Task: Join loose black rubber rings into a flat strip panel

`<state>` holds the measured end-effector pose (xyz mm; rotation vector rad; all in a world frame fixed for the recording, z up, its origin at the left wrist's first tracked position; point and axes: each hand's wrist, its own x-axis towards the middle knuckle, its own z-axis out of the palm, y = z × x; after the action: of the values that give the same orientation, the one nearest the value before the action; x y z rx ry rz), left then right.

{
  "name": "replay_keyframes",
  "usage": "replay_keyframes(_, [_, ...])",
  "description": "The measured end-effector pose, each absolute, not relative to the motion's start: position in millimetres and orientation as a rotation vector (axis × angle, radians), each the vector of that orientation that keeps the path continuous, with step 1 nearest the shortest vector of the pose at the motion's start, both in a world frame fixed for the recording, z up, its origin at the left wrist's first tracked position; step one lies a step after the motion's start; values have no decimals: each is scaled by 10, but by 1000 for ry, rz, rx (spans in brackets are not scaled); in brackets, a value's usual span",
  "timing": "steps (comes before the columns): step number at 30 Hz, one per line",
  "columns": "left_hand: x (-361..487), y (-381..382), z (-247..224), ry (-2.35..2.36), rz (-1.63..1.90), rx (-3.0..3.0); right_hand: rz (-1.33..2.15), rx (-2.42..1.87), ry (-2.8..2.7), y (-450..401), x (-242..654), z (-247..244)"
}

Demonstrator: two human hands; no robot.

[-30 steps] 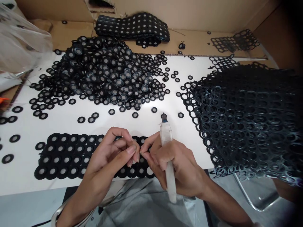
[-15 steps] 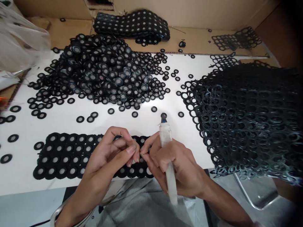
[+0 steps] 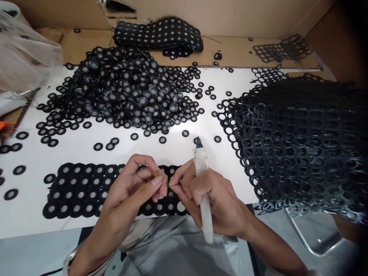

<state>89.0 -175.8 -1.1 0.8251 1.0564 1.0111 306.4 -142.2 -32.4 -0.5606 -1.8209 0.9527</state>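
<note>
The only view comes from a camera on the person's head, facing forward and down over the white table (image 3: 77,153). The left hand (image 3: 135,191) and right hand (image 3: 215,199) are close to the lens, low in the middle, above the lap (image 3: 169,249). Looking across the table, it reaches the cardboard wall (image 3: 230,19), farther off at the top.

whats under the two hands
A black sheet with pale dots: its left part shows, plus a patch between the left hand and right hand. What the hands cover cannot be seen.
</note>
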Motion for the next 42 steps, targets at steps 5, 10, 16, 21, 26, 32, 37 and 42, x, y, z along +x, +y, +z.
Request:
replay_keyframes(5, [900, -1751, -6, 1072, 1008, 818, 924, -584, -1829, -1437, 3051, -327])
replay_keyframes(10, [907, -1767, -1, 1079, 1006, 833, 955, -573, -1830, -1425, 3030, -293])
replay_keyframes(16, [899, -1778, -9, 1092, 989, 833, 959, -574, -1821, -1425, 3011, -269])
replay_keyframes(21, [899, -1782, -14, 1083, 995, 851, 1030, -516, -1868, -1407, 3032, -251])
replay_keyframes(26, [910, -1769, -26, 1071, 1004, 856, 1075, -460, -1868, -1378, 3029, -224])
replay_keyframes(32, [910, -1745, -36, 1063, 1032, 844, 1036, -491, -1859, -1401, 3015, -245])
replay_keyframes(37, [911, -1747, -22, 1032, 1055, 821, 988, -524, -1826, -1431, 3024, -287])
replay_keyframes(42, [910, -1736, -33, 1015, 1064, 810, 970, -546, -1796, -1441, 3022, -306])
